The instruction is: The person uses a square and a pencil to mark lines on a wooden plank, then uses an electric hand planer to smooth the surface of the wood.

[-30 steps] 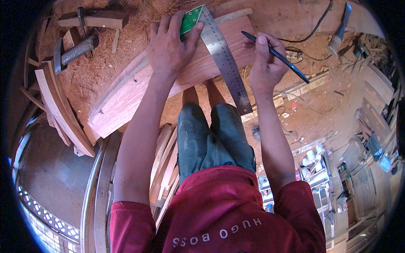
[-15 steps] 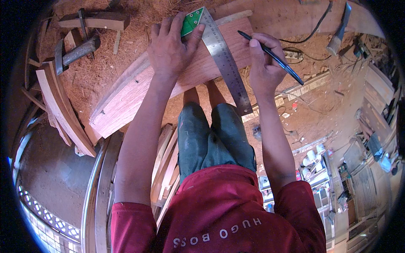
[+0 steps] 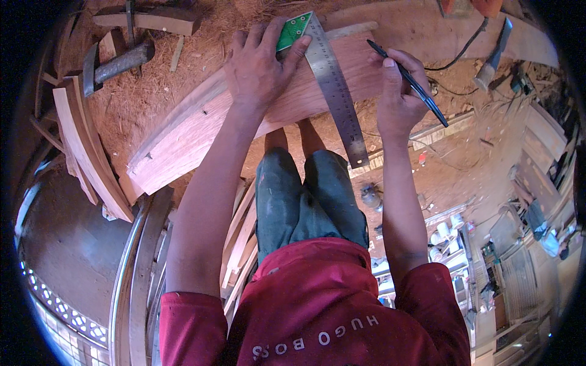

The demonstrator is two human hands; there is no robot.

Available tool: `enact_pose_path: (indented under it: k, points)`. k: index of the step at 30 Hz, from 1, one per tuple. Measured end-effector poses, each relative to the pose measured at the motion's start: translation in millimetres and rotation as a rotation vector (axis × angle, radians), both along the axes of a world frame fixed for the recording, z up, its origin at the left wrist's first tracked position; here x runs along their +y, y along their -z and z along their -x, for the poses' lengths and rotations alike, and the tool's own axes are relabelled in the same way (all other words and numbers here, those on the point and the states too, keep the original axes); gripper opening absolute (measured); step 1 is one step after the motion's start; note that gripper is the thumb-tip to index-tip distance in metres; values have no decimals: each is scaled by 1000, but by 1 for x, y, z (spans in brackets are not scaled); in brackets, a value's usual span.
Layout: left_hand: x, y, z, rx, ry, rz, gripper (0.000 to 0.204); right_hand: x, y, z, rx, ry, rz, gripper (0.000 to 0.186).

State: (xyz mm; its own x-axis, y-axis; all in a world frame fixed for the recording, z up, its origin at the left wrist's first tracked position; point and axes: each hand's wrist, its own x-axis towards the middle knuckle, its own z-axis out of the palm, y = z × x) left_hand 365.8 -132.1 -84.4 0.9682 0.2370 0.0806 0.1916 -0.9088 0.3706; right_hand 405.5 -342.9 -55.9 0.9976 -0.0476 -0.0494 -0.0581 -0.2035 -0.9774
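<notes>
A reddish wooden plank (image 3: 183, 134) with a curved far edge lies aslant in front of me. Across its right part rests a try square with a steel blade (image 3: 332, 91) and a green stock (image 3: 293, 32); the blade's end juts past the plank's near edge. My left hand (image 3: 259, 70) is closed on the stock, thumb on the near side and fingers over the far edge. In my right hand (image 3: 403, 97) is a dark pen (image 3: 415, 88), its tip near the plank's right part, to the right of the blade. Whether the tip touches the wood, I cannot tell.
Curved timber pieces (image 3: 91, 149) and a hammer-like tool (image 3: 122, 64) lie at the left. A broad flat tool (image 3: 493, 58) and a dark cable (image 3: 461, 52) are at the far right. Sawdust and shavings cover the ground. Another person (image 3: 540, 226) shows at the right edge.
The whole view has shifted slightly. My left hand and the try square have moved a little to the right along the plank. My right hand with the pen has also moved right.
</notes>
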Motion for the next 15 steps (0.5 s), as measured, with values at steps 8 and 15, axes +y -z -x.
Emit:
enact_pose_path:
  k: [8,15]
  points:
    - [2,6,2,-11,-5,-21,57,-3,3,-1,14,-5,-27,16]
    - [2,8,1,-19,-3,-32,57,5,0,-2,-125,-86,143,14]
